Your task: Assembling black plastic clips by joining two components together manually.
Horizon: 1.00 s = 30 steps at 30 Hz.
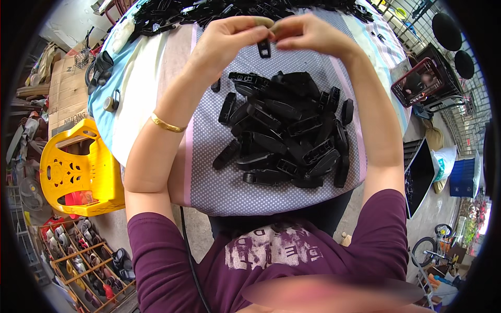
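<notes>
My left hand [235,35] and my right hand [309,36] meet over the far part of the table, fingertips touching. Between them a small black plastic piece [264,49] with a square opening hangs downward. My left thumb and fingers pinch its upper end, and my right fingers close at the same spot, covering that end. Nearer to me, between my forearms, lies a loose pile of elongated black plastic parts [269,146], some showing slotted or framed sides. One tiny black piece [216,85] lies next to my left forearm.
Along the far edge spreads a larger heap of black parts [162,21]. A patterned cloth [209,193] covers the table. To the left stand a yellow plastic chair [104,177] and a shoe rack [73,255]. At the right edge a phone [417,82] is propped up.
</notes>
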### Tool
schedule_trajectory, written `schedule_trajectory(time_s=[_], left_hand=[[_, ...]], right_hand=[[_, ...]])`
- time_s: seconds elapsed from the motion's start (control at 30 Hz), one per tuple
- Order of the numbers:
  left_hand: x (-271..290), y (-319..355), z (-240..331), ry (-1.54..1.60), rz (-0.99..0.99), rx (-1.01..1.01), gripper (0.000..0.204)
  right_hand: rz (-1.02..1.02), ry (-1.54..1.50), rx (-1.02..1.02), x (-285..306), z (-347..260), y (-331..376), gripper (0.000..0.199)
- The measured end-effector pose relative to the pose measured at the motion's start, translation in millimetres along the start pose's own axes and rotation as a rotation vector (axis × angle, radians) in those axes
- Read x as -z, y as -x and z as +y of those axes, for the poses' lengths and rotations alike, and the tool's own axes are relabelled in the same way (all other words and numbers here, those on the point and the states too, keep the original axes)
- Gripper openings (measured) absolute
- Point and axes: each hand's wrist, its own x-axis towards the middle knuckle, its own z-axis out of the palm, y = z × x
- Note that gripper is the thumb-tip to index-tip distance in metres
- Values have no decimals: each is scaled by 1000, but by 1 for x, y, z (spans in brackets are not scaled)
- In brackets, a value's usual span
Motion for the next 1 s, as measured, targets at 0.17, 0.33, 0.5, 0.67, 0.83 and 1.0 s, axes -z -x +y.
schedule_trajectory(time_s=[0.17, 0.33, 0.5, 0.67, 0.83, 1.0], left_hand=[[-12, 10, 23, -504, -550, 39, 35], [-9, 6, -5, -505, -298, -72, 28], [2, -6, -31, -503, -92, 167, 24], [-1, -24, -51, -900, -139, -404, 27], [-8, -46, -69, -1024, -244, -310, 36], [-24, -31, -56, -1223, -270, -107, 30]], right_hand=[[522, 660, -470, 11, 54, -37, 32], [489, 702, -419, 11, 78, -39, 39], [428, 370, -484, 13, 77, -19, 37], [519, -248, -450, -2, 60, -6, 28], [591, -256, -361, -9, 60, 5, 26], [517, -21, -392, -4, 54, 15, 27]])
